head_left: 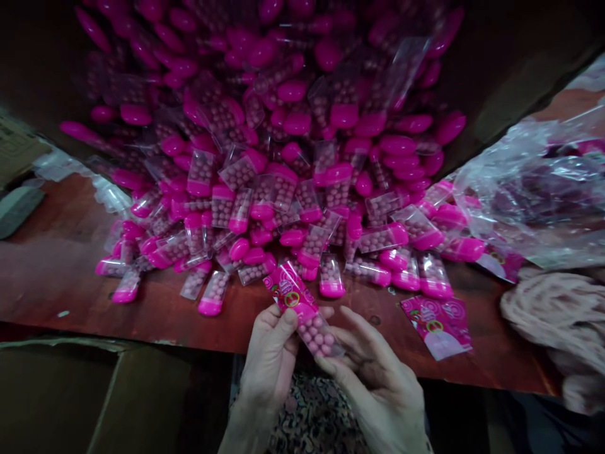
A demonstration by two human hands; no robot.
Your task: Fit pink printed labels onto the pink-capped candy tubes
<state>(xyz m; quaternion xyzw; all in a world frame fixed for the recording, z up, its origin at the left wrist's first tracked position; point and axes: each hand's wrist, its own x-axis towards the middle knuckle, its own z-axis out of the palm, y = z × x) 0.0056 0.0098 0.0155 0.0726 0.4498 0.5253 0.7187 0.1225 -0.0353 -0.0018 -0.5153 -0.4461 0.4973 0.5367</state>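
Observation:
Between my two hands is a clear candy container point(317, 338) filled with round pink candies. Its upper end sits inside a printed pink wrapper sleeve point(292, 289), which sticks out past it. My left hand point(271, 350) pinches the container and sleeve, thumb on top. My right hand point(373, 372) has its thumb and fingers around the container's lower end, with the fingers partly curled. Beyond the hands, similar containers with bright pink caps point(332, 277) lie loose on the red-brown table point(189, 321). Right of my hands lies a flat printed sleeve point(442, 326).
A large heap of candy containers point(283, 189) spills from a dark open box point(501, 63). To the right are crumpled clear plastic bags point(529, 183) and a beige bundled cloth point(543, 309). A cardboard box point(57, 397) stands below the table's front edge at left.

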